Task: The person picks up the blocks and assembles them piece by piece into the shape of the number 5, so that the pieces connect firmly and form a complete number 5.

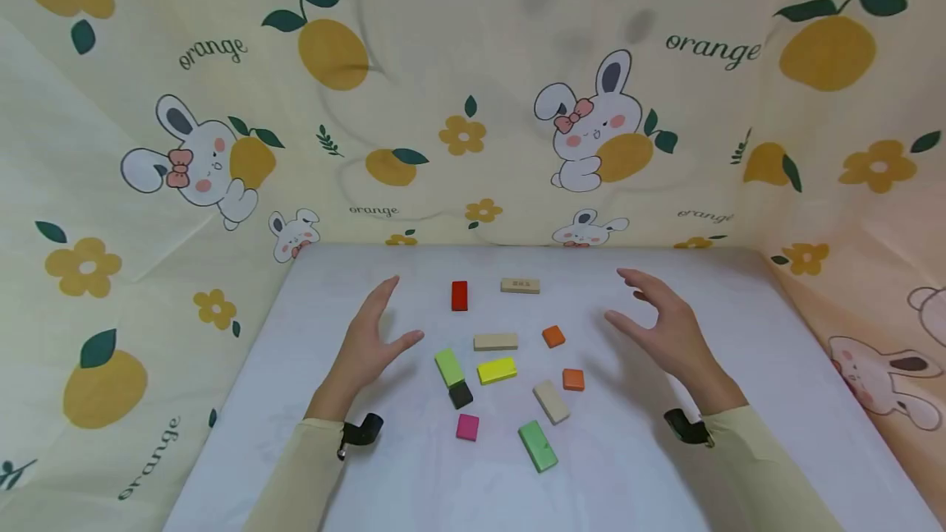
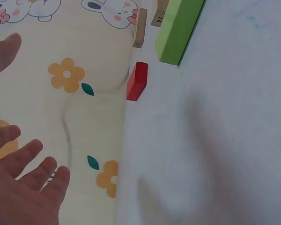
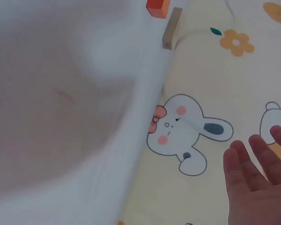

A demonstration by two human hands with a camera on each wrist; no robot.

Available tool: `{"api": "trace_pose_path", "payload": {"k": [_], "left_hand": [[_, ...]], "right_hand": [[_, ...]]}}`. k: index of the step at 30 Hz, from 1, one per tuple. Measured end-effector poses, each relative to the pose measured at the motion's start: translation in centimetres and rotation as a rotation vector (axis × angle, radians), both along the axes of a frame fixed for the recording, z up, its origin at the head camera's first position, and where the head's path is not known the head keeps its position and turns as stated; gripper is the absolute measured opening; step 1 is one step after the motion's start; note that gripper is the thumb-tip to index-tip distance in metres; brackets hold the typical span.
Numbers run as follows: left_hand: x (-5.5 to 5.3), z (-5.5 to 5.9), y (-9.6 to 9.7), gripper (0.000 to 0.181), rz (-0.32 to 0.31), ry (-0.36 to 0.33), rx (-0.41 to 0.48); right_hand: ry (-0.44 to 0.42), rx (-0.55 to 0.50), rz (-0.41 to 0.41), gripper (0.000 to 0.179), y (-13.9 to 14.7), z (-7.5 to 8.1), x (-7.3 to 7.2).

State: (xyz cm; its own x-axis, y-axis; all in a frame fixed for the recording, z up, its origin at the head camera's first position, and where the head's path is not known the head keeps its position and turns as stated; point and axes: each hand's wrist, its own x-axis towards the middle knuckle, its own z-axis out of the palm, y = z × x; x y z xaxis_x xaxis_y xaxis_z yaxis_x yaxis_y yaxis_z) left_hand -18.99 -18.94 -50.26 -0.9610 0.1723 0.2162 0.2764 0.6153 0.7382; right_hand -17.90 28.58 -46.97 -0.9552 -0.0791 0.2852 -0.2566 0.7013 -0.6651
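My left hand (image 1: pixel 367 343) hovers over the table at the left of the blocks, fingers spread and thumb apart, holding nothing. Nearest to it is a light green block (image 1: pixel 449 368), end to end with a black cube (image 1: pixel 461 395). My right hand (image 1: pixel 668 331) hangs at the right in a like pose, also holding nothing, nearest two orange cubes, one farther back (image 1: pixel 553 337) and one closer (image 1: pixel 573 379). Between the hands lie a yellow block (image 1: pixel 497 370), a beige block (image 1: pixel 496 341), another beige block (image 1: pixel 551 401), a magenta cube (image 1: pixel 467 427) and a green block (image 1: pixel 538 446).
Toward the back lie a red block (image 1: pixel 460 295) and a wooden block with printed marks (image 1: pixel 521 286). The white table (image 1: pixel 628 483) meets a patterned cloth (image 1: pixel 458 39) at the back and sides. Dark wrist cameras sit at both sleeves.
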Motion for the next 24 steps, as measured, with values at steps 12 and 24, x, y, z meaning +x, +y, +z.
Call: {"api": "trace_pose_path", "payload": {"k": [12,24], "left_hand": [[-2.3,-1.3,1.0,0.095,-0.063,-0.083,0.178],[-4.1,-1.6,1.6,0.101,-0.091,-0.159,0.232]], "right_hand": [[-0.107,-0.033,0.050,0.077,0.1,-0.9,-2.7],[-0.181,-0.073,0.096,0.079,-1.1,-1.8,-5.5]]}}
